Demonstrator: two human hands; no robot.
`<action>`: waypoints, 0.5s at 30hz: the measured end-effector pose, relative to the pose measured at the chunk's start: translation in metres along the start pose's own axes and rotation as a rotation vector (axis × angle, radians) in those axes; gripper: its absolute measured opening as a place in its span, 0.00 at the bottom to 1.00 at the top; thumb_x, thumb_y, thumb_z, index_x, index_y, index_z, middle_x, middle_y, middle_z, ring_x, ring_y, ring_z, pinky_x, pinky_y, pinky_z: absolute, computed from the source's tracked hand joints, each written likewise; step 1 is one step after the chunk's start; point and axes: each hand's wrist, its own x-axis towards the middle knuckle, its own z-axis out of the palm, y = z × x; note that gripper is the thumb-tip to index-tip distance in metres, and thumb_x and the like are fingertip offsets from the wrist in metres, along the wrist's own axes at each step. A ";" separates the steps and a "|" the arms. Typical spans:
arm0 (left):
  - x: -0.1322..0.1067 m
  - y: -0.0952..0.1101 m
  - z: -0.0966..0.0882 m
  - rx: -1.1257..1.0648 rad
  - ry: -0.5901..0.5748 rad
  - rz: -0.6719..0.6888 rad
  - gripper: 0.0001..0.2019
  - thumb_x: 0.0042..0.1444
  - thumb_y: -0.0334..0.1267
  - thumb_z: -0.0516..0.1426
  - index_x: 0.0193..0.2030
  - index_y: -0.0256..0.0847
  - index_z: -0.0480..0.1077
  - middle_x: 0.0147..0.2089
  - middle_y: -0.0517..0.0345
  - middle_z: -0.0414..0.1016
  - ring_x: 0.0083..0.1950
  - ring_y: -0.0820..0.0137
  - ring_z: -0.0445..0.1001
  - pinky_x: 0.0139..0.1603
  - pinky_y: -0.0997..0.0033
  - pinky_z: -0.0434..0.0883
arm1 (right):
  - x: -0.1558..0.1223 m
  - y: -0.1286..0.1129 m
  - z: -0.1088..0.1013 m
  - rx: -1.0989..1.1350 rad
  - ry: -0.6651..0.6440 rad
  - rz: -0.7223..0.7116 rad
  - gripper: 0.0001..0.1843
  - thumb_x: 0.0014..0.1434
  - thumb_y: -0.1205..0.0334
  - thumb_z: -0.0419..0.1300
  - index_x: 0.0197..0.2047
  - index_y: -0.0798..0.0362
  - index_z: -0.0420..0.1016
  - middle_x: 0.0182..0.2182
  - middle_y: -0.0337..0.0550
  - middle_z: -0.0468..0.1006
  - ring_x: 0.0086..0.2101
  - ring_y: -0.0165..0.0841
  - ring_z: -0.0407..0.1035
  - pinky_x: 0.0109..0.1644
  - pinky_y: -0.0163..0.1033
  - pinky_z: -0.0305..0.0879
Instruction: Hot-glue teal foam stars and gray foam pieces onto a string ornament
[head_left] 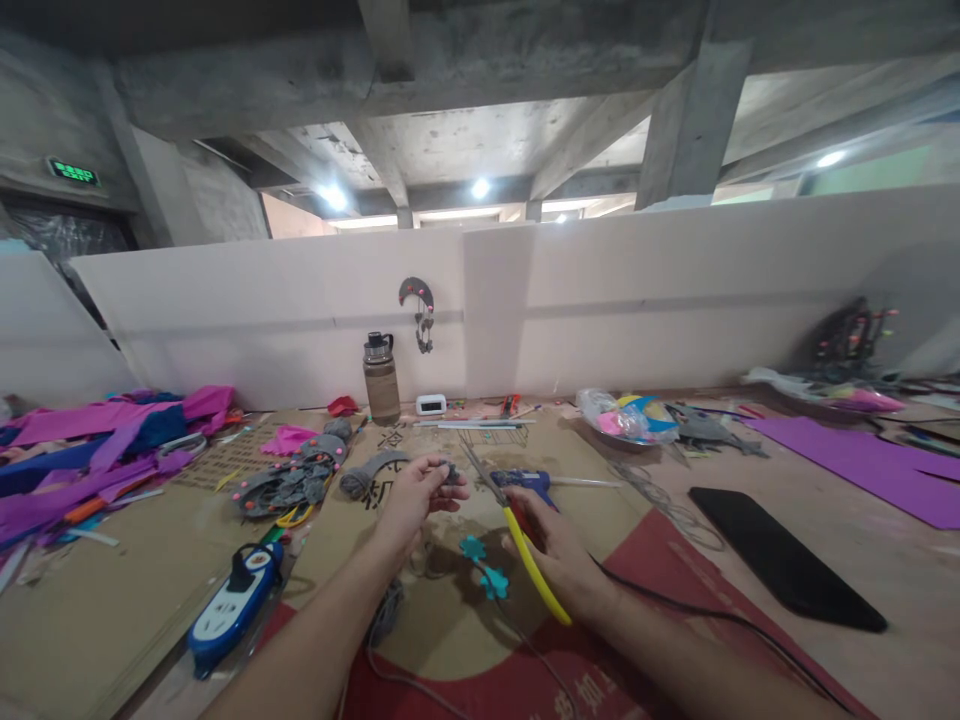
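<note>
My left hand (424,495) is raised over the cardboard, its fingertips pinching a small dark grey piece (450,472) that looks like felt. Scissors (536,565) with yellow handles are in my right hand (559,550), their grey blades pointing up and left towards the piece, apart from it. Below and between my hands lie two turquoise flower shapes (493,582) joined to a thin cord. A blue glue gun (525,482) rests just beyond my right hand. Past my left wrist is a curved grey felt strip (375,470).
A white and blue power strip (236,605) lies at the left, near grey felt crescents with pink beads (292,480). Pink, purple and blue fabric (112,430) is heaped at far left. A bottle (381,380) stands by the white partition (300,290). At right lies a black flat slab (784,560).
</note>
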 end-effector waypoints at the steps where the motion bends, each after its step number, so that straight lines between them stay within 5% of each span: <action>1: 0.000 0.000 0.000 0.007 -0.001 0.002 0.13 0.49 0.41 0.59 0.38 0.36 0.64 0.35 0.48 0.77 0.30 0.67 0.77 0.27 0.73 0.70 | 0.000 0.000 0.000 -0.004 0.002 -0.001 0.25 0.53 0.54 0.59 0.53 0.51 0.62 0.48 0.47 0.70 0.48 0.37 0.65 0.54 0.42 0.60; 15: 0.001 -0.001 0.004 -0.026 -0.007 -0.001 0.14 0.46 0.34 0.62 0.39 0.35 0.65 0.36 0.47 0.77 0.35 0.65 0.77 0.32 0.69 0.73 | 0.001 -0.007 -0.003 -0.016 -0.018 -0.007 0.25 0.52 0.54 0.59 0.53 0.52 0.63 0.47 0.47 0.70 0.47 0.37 0.65 0.53 0.43 0.61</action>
